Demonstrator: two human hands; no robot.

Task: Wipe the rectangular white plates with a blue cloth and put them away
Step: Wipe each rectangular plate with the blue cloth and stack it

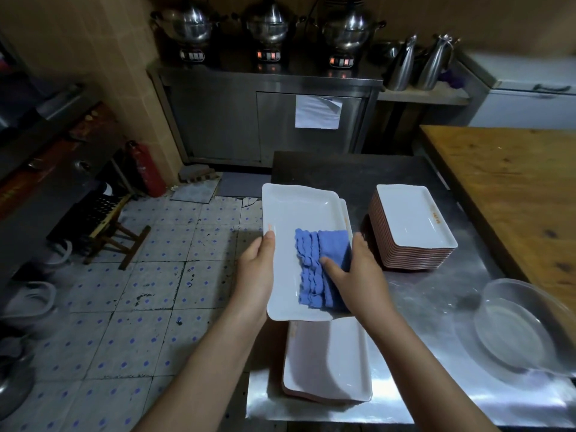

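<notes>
Above the steel surface (436, 307), the left hand (257, 269) has its grip clamped on the white plate (296, 213); the right hand (358, 275) grip pinches the blue cloth (314, 266) onto it.

White rect. plate (296, 219) mid-frame, held up, long side running away from me. Blue cloth (318, 266), folded & ruffled, lies on its lower-right part. Tall plate stack (411, 219) right of centre; short plate stack (330, 363) bottom centre.

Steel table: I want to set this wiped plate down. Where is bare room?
Bare steel table lies between the low plate stack and the glass bowl, and behind the tall plate stack. It is crowded between the held plate and the tall stack.
</notes>
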